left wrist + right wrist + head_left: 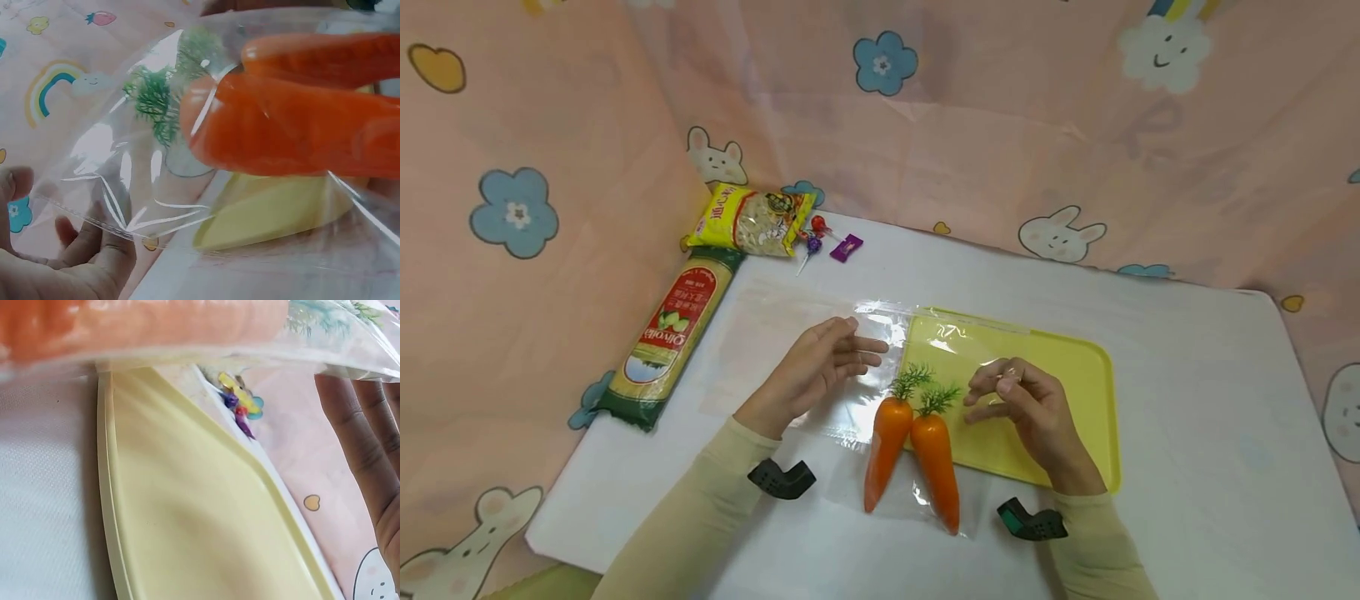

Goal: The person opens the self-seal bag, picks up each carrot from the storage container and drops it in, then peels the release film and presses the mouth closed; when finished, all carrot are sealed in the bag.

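Observation:
Two orange carrots [891, 446] with feathery green tops lie side by side in a clear plastic bag [919, 493], over the near-left edge of the yellow tray [1075, 375]. My left hand [812, 371] is left of the carrot tops, fingers stretched out; in the left wrist view those fingers show through the bag's edge, the thumb apart from them. To the right of the carrots, my right hand [1030, 408] has thumb and forefinger together, pinching the clear film. The right wrist view shows its other fingers [356, 437] extended beneath the bag.
Clear plastic bags [752, 350] lie flat left of the tray. Beyond stand a long green-ended pasta pack [673, 333] and a yellow food packet [752, 221]. Lollipops [813, 244] and a purple-wrapped sweet [847, 248] lie near the back edge, before a pink patterned cloth [925, 158].

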Available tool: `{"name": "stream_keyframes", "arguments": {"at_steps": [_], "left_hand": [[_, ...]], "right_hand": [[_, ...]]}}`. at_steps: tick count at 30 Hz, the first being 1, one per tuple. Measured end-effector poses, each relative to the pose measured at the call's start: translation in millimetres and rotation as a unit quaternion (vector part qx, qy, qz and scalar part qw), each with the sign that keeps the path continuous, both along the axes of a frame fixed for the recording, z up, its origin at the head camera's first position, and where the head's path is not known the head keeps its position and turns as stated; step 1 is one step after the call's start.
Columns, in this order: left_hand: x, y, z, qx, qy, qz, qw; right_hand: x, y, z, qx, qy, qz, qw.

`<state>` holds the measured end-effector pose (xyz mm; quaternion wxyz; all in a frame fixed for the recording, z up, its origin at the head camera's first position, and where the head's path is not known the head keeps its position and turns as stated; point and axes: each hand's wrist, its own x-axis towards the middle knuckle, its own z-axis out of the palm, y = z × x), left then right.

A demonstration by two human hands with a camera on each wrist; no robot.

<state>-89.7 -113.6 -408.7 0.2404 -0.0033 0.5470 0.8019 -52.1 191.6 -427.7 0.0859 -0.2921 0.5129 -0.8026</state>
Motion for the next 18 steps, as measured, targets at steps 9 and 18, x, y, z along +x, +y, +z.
{"name": "stream_keyframes", "arguments": {"at_steps": [9, 18], "left_hand": [[-1.2, 5.7, 3.7, -0.085, 0.117, 0.028, 0.9892], [8.4, 9.4, 34.7, -0.158, 0.225, 0.083, 0.9579]], "right_hand": [[1.7, 2.1, 1.9, 0.011, 0.004, 0.013, 1.0], [-1.4, 8.7, -0.1, 0.092, -0.034, -0.061, 0.993]]}}
